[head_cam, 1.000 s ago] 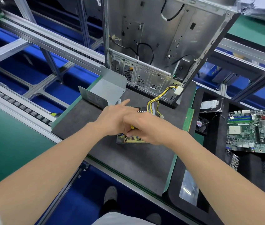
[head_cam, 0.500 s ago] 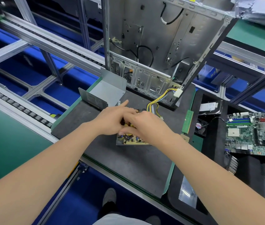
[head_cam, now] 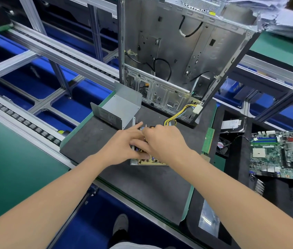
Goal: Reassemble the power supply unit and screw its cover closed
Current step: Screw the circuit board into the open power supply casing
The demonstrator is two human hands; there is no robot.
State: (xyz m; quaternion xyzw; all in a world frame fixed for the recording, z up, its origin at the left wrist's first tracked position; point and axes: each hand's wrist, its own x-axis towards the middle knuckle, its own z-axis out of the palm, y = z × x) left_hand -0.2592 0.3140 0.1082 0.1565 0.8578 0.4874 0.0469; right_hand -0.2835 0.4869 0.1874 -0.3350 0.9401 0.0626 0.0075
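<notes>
Two hands [head_cam: 122,146] [head_cam: 165,141], one circuit board [head_cam: 151,161], one metal cover [head_cam: 122,108], one case [head_cam: 178,51], one motherboard [head_cam: 282,155]

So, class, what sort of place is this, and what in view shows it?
Probably a computer assembly or repair line: roller conveyor rails, an opened computer case standing on the mat, and a bare motherboard to the right.

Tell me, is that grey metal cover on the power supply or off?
Off. The cover stands on the mat beside the exposed circuit board, not over it.
</notes>
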